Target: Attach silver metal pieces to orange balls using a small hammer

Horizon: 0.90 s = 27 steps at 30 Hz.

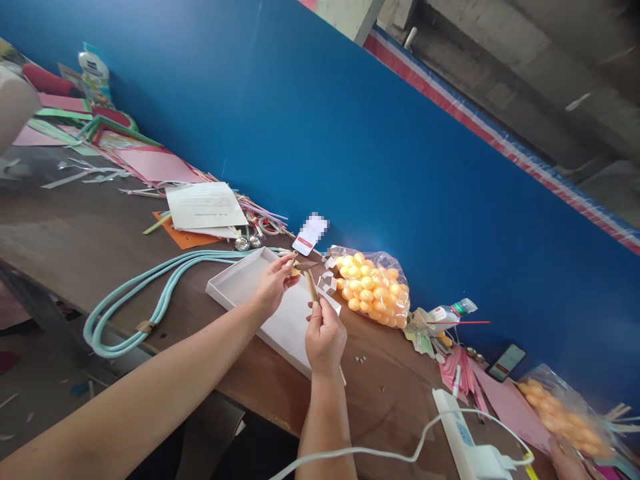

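Note:
My left hand (pixel 274 283) hovers over a shallow white box lid (pixel 235 285) on the brown table, its fingertips pinched on a small orange piece (pixel 295 271). My right hand (pixel 325 333) is closed around a thin tan stick (pixel 311 285) that points up toward the left fingers. The two hands almost meet above the box lid. A clear bag of orange and yellow balls (pixel 370 287) lies just behind them against the blue wall.
Coiled mint-green tubing (pixel 150 297) lies at the left. White papers (pixel 205 205) and pink and green card scraps crowd the back left. A white power strip (pixel 463 437) with cable, a phone (pixel 506 361), a second bag of balls (pixel 565 417) and another person's hand (pixel 567 460) are at right.

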### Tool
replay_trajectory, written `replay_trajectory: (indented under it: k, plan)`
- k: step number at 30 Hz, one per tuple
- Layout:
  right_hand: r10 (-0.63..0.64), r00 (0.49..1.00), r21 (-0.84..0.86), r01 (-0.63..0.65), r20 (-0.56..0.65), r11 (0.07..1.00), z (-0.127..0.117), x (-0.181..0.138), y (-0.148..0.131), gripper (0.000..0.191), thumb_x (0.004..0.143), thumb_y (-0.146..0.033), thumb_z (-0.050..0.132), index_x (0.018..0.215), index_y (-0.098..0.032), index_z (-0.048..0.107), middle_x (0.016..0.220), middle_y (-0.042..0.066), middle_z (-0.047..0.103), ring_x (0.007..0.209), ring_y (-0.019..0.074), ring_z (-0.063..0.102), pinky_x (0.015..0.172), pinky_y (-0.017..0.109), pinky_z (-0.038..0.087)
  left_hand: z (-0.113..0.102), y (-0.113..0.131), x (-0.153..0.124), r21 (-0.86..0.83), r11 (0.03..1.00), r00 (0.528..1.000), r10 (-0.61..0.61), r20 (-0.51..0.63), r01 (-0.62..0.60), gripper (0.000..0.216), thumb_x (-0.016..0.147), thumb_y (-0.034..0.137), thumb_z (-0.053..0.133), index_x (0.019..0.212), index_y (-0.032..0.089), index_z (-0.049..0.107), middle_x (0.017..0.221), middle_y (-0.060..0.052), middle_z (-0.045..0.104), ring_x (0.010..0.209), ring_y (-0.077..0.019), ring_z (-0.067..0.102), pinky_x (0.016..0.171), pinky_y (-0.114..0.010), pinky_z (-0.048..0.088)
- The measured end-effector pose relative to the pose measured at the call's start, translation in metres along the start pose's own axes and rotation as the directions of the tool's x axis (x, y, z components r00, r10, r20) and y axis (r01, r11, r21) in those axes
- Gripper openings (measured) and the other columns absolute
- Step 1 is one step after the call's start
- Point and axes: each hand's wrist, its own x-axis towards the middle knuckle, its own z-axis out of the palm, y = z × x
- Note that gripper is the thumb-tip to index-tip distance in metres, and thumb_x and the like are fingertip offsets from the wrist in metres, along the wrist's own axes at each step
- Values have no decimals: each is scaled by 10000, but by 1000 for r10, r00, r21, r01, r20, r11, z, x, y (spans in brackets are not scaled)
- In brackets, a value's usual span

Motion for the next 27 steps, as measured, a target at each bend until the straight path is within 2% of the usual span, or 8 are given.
replay_trajectory:
  k: [4,9,14,19,24,27]
  plan:
    - [-21,998,39,24,-59,999,1,-1,0,368,947,-311,392,1177,-117,604,950,104,719,638,129,667,657,230,509,0,0,-1,21,1000,1000,11,-25,-10,401,680,318,746,1046,172,675,848,-21,601,722,-90,546,772,-279,468]
    - [25,1000,-40,-25,-2,999,0,0,1,362,938,-335,405,1143,-141,632,958,104,721,665,151,679,631,240,503,0,-2,0,0,1000,999,-26,-38,26,433,671,303,759,1072,166,674,807,-16,606,676,-79,533,772,-283,475]
    - [0,998,42,3,-62,999,0,1,-1,374,945,-317,387,1177,-119,603,941,102,720,623,128,666,639,227,509,-1,-3,2,0,1000,999,-12,-35,12,410,713,349,726,1076,164,676,834,-33,626,689,-88,546,760,-286,488]
    - [30,1000,-26,-30,-11,999,0,0,0,354,936,-331,402,1132,-148,633,935,94,724,639,145,673,626,239,505,-2,-3,3,1,1000,997,-28,-76,28,371,717,292,723,1059,153,682,799,-30,617,661,-81,540,751,-286,493]
    - [4,997,44,-1,-72,999,0,-1,1,365,946,-314,377,1166,-125,600,930,95,722,617,128,665,630,229,507,-4,-5,4,44,999,993,-10,-115,16,383,703,311,732,1050,156,684,828,-36,624,676,-87,545,742,-290,497]
    - [26,1000,-31,-27,-7,999,0,0,1,347,938,-321,395,1130,-150,627,946,86,724,633,137,671,629,236,500,-4,-5,4,60,998,991,-25,-131,33,368,697,313,736,1029,161,691,801,-23,613,655,-79,535,738,-288,500]
